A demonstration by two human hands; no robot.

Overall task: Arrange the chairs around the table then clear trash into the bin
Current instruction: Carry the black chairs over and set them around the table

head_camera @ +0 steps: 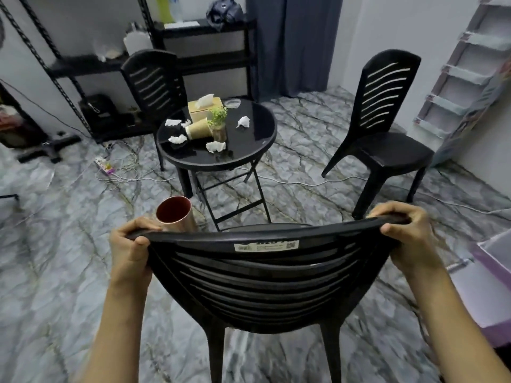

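Note:
A black plastic chair [262,277] stands right in front of me, its back toward me. My left hand [132,244] grips the left end of its top rail and my right hand [406,230] grips the right end. Ahead is a round black table [257,134] with several crumpled white tissues [215,146], a tipped paper cup [197,128], a tissue box [204,107] and a small potted plant [218,125]. A second chair [154,81] stands behind the table at the left. A third chair [384,128] stands apart at the right. A copper-coloured bin [175,214] sits on the floor near the table's front.
Black shelving [193,45] lines the back wall, with a dark curtain [293,42] to its right. Cables and a power strip [103,164] lie on the marble floor at the left. A white cable runs under the table. A pale shelf unit [467,87] and purple-edged box [486,272] are at the right.

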